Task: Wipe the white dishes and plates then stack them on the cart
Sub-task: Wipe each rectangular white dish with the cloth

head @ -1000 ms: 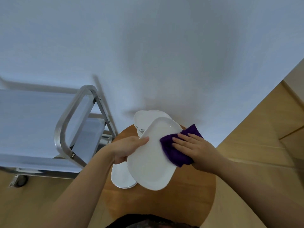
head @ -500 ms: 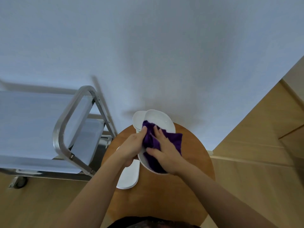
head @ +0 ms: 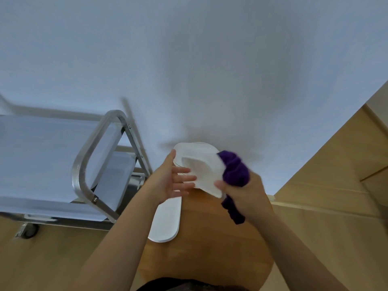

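Wiping continues: the right hand [head: 241, 192] pinches the white plate [head: 201, 166] and purple cloth [head: 235, 171] over the desk [head: 210, 238]; left hand [head: 168, 181] spread beneath. Next likely stacking on the cart [head: 88, 164], nine o'clock.

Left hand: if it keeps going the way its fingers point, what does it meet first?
The left hand points right, its straight fingers already at the held white oblong dish; beyond sits the purple cloth. Depth unclear.

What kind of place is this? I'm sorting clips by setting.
Probably a restaurant or catering back area, though a home can't be ruled out. A steel service cart stands by a plain white wall, and white dishes wait on a round wooden table for wiping.
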The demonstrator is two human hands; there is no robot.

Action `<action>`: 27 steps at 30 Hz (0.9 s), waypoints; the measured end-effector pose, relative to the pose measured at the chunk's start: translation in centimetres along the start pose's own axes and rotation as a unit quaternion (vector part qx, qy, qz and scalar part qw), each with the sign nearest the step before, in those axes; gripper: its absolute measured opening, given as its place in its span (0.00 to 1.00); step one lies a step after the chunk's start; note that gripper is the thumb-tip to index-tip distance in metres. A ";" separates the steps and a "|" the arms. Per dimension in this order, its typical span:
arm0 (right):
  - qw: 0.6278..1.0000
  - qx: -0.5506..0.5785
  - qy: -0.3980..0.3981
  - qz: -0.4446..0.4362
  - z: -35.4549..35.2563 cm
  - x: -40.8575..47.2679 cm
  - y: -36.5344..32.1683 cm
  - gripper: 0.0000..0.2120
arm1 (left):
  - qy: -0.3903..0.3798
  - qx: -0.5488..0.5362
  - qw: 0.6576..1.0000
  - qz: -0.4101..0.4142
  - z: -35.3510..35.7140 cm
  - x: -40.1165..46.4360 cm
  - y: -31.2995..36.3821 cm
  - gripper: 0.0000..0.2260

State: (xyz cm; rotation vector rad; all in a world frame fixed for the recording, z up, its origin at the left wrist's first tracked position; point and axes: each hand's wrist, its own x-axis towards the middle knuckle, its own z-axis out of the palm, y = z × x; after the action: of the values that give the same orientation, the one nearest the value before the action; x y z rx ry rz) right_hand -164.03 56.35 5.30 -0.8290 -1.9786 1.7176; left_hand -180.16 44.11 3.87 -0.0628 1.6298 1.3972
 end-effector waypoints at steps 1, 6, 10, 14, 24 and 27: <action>0.998 0.068 -0.003 0.018 -0.9 0.6 -0.5 0.13 | 0.070 0.022 0.997 0.031 -0.1 0.4 0.0 0.29; 0.936 0.333 -0.074 0.083 -3.0 1.9 -0.4 0.21 | -0.038 -0.137 0.985 0.100 -0.9 1.2 -1.5 0.30; 0.920 0.349 -0.033 0.173 -3.5 1.9 2.1 0.24 | -0.121 -0.267 0.949 0.120 -1.7 0.8 -1.7 0.20; 0.960 0.217 0.050 0.170 -3.7 1.8 2.9 0.21 | -0.081 -0.179 0.969 0.150 -2.1 0.1 -1.0 0.24; 0.964 -0.021 -0.244 -0.105 0.2 3.6 -3.2 0.23 | -0.147 0.193 0.955 0.170 0.6 -1.6 1.7 0.15; 0.926 -0.160 -0.329 -0.093 1.6 4.4 -4.6 0.16 | -0.199 0.194 0.945 0.171 1.3 -2.6 2.4 0.18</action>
State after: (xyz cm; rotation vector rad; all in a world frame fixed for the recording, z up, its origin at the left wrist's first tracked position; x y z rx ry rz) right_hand -169.19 57.71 9.15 -0.1215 -2.7239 1.7229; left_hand -179.40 44.62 7.48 0.7197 1.5797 1.2097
